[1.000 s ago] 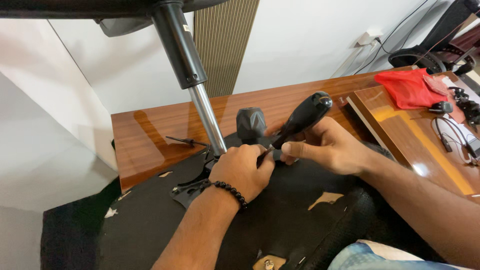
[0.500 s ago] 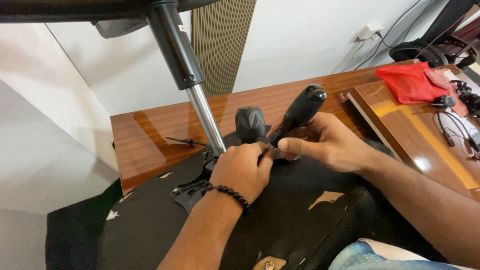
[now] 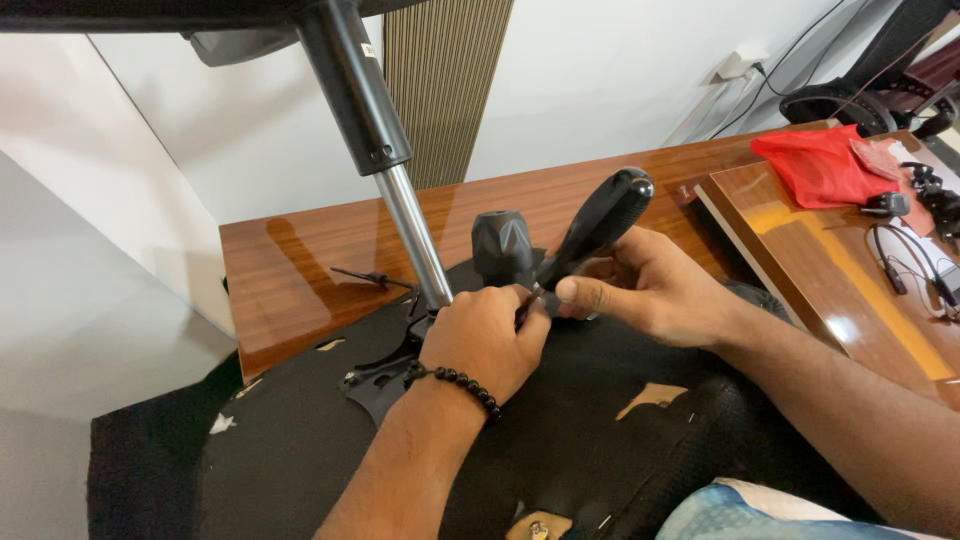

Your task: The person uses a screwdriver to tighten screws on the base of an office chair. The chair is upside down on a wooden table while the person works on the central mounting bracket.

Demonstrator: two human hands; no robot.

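A black upturned chair seat (image 3: 300, 450) lies on a glossy wooden table (image 3: 300, 260), with its chrome gas cylinder (image 3: 405, 225) rising up and to the left. My right hand (image 3: 650, 285) grips the lower end of a screwdriver with a fat black handle (image 3: 600, 225), which tilts up to the right. My left hand (image 3: 485, 335), a bead bracelet on its wrist, is closed around the screwdriver's shaft at the metal mechanism plate (image 3: 385, 375). The tip is hidden under my fingers. A black faceted knob (image 3: 502, 245) stands just behind the hands.
A raised wooden board (image 3: 800, 240) at the right carries a red cloth (image 3: 820, 165), cables (image 3: 905, 270) and small black parts. A black cable tie (image 3: 370, 275) lies on the table at left. White wall and a ribbed panel (image 3: 445, 80) stand behind.
The view has shifted slightly. The screwdriver handle sits a little more upright and further right. Both hands keep the same grip at the mechanism.
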